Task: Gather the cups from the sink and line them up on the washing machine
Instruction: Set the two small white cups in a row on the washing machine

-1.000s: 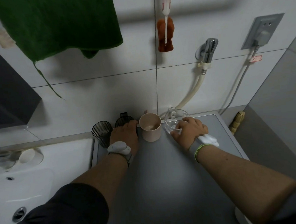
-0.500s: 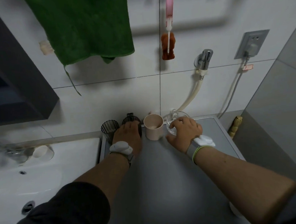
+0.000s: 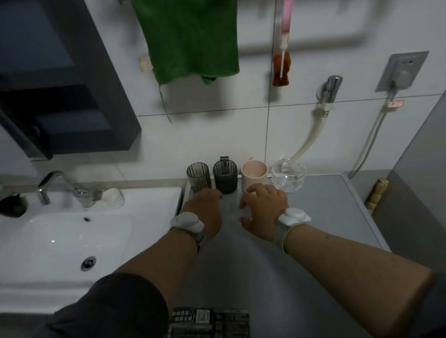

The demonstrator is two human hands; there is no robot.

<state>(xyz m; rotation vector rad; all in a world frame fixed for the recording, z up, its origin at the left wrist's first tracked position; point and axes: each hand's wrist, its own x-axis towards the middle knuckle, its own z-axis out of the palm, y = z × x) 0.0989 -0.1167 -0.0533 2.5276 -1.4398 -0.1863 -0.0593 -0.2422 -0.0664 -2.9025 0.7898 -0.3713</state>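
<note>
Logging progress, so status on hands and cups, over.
Left hand, right hand open, empty. Four cups lined up on washing machine. White cup remains by faucet.

A green towel [image 3: 187, 35] hangs on the far wall, a pink-handled brush [image 3: 284, 34] to its right. Further right, a wall tap [image 3: 330, 89] feeds a pale hose [image 3: 310, 137], beside a grey socket [image 3: 401, 71]. A dark cabinet [image 3: 54, 82] hangs far left.

At 12 o'clock on the washing machine [image 3: 324, 215] we see four upright cups in a row: ribbed grey cup [image 3: 198, 177], dark cup [image 3: 225, 176], pink cup [image 3: 254, 174], clear glass cup [image 3: 288, 176]. Our left hand [image 3: 206, 210] and right hand [image 3: 265, 209] hover just before them, fingers relaxed. At 9 o'clock lies the sink [image 3: 63, 230].
</note>
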